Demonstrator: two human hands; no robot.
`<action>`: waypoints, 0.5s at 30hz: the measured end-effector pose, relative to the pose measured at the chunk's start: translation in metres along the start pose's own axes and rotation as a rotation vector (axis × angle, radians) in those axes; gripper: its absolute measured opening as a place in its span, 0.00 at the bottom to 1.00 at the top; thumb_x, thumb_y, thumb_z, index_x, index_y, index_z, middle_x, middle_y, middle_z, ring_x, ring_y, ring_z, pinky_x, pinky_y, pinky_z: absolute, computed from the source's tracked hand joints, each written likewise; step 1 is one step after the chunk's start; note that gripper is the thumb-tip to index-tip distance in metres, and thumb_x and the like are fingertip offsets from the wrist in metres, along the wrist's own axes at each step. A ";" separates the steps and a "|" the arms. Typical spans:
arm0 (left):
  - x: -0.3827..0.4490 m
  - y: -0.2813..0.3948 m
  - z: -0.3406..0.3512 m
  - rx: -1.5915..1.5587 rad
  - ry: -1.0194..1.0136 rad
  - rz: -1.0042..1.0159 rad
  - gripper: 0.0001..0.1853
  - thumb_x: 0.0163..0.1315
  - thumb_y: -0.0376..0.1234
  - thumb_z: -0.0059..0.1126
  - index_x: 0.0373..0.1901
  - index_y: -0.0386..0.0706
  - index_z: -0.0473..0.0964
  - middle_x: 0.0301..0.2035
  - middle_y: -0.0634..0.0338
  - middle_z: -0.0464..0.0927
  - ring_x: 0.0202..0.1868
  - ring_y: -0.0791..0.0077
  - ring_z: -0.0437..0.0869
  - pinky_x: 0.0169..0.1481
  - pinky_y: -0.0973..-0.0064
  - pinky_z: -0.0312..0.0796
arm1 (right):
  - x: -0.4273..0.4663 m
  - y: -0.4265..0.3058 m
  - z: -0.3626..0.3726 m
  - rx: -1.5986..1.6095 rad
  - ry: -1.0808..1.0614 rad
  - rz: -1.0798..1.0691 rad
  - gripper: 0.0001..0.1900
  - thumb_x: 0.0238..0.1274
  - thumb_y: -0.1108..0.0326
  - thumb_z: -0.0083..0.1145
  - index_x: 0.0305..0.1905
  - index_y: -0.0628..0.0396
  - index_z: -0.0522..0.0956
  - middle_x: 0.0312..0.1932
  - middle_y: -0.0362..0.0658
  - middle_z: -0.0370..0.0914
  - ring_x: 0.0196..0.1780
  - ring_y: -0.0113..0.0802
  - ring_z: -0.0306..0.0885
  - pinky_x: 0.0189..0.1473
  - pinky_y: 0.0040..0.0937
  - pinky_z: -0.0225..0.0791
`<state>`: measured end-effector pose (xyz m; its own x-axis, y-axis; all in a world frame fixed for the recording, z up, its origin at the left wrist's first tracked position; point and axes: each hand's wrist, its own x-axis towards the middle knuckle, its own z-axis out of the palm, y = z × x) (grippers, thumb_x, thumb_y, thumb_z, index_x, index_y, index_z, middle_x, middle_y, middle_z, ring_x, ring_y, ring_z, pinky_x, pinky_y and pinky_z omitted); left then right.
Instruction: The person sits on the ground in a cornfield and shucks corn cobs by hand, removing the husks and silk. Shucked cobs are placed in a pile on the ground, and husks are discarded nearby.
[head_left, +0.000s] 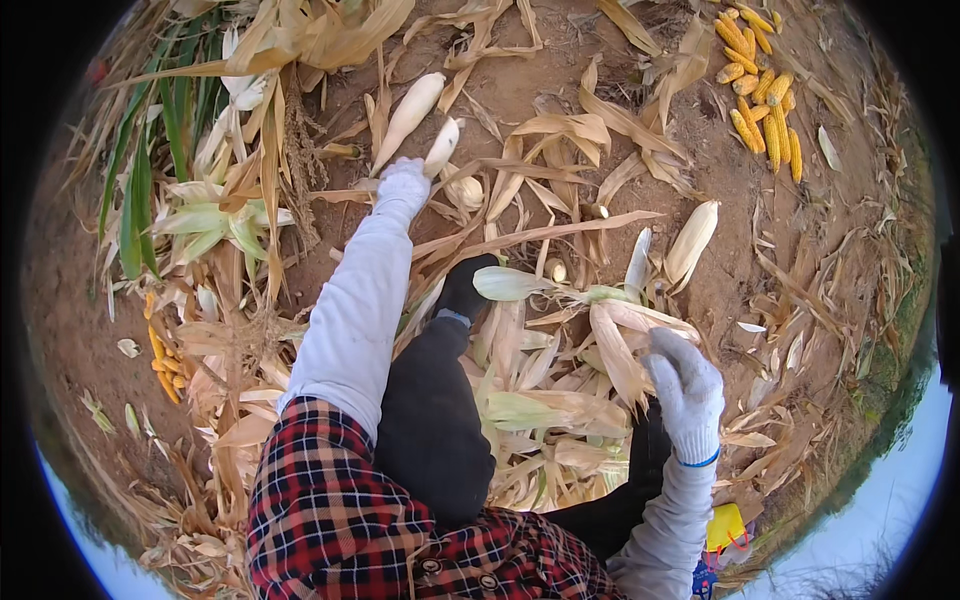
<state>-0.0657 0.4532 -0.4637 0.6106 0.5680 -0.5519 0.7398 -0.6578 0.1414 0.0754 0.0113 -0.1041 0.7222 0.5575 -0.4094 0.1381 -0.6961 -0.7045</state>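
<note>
My left hand (405, 181), in a white glove, reaches out to the far left of my foot. It is closed around the lower end of a pale husk-covered corn ear (442, 145). A larger husked ear (416, 105) lies just beyond it, and another ear (463, 192) lies among dry leaves to its right. My right hand (686, 386), also gloved, hovers at the right with bent fingers and a gap at the thumb, with no ear in it. Its fingertips are near opened husk leaves (619, 349). A pale ear in its husk (691, 240) lies beyond them.
Bare yellow corn ears lie in a pile (772, 97) at the far right and another pile (166, 364) at the left. Loose husks (555, 412) cover the ground between my legs. Dry stalks and leaves (277, 150) stand at the left; cut stubble (555, 270) sticks up ahead.
</note>
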 end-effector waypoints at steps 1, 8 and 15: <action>-0.004 0.004 0.004 -0.001 0.030 0.060 0.25 0.69 0.50 0.61 0.57 0.41 0.79 0.59 0.42 0.82 0.60 0.44 0.84 0.67 0.52 0.75 | 0.003 0.000 0.000 -0.014 -0.008 -0.001 0.19 0.67 0.69 0.69 0.58 0.66 0.84 0.48 0.55 0.89 0.49 0.42 0.89 0.56 0.37 0.79; -0.038 0.038 -0.022 -0.354 -0.095 0.414 0.32 0.73 0.54 0.56 0.70 0.44 0.74 0.66 0.44 0.78 0.69 0.45 0.78 0.74 0.57 0.69 | 0.007 0.001 0.004 -0.005 -0.044 0.056 0.19 0.68 0.69 0.68 0.59 0.66 0.83 0.50 0.54 0.89 0.52 0.42 0.89 0.58 0.37 0.78; 0.009 -0.033 -0.042 -0.376 0.242 -0.383 0.28 0.68 0.48 0.62 0.64 0.41 0.77 0.62 0.39 0.80 0.66 0.45 0.81 0.71 0.55 0.73 | 0.011 -0.001 0.005 -0.018 -0.082 0.049 0.19 0.68 0.68 0.68 0.60 0.65 0.83 0.50 0.54 0.89 0.52 0.42 0.89 0.58 0.37 0.78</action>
<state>-0.0727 0.5002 -0.4387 0.2949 0.8562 -0.4243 0.9428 -0.1885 0.2748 0.0805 0.0202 -0.1110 0.6706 0.5571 -0.4899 0.1165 -0.7312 -0.6721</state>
